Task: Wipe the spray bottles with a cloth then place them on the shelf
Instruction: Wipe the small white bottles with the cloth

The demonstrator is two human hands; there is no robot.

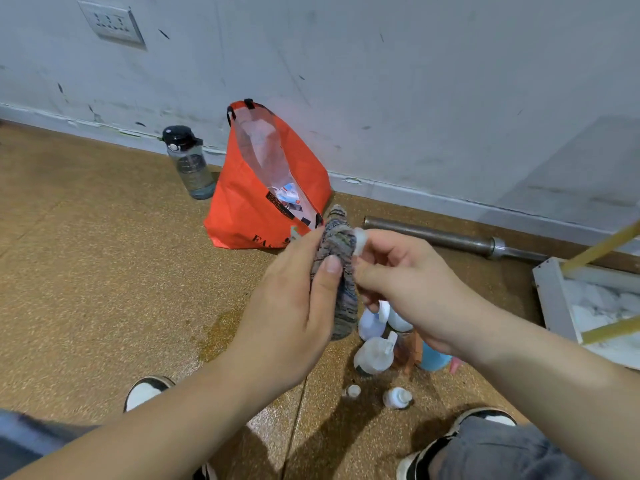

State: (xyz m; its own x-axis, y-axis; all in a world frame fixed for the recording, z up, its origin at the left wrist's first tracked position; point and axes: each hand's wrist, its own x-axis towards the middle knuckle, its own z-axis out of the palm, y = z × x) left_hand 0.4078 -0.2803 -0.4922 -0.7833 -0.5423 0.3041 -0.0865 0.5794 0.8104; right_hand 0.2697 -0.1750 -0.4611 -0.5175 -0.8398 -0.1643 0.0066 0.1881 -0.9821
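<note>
Your shoes (149, 393) sat nearest on the speckled floor. Just beyond, your left hand (298, 306) gripped the striped cloth (337, 244), fingers curled round it. Your right hand (405, 282) pinched the clear end of what looked like a small spray bottle (360, 241), mostly hidden in the cloth. Wiping seemed under way. Below your hands, the other bottles (374, 353) stood clustered on the floor, seemingly still waiting. At the right, the white frame (553, 299), probably the shelf, showed no bottles yet. An orange bag (249, 202) leaned against the far wall.
</note>
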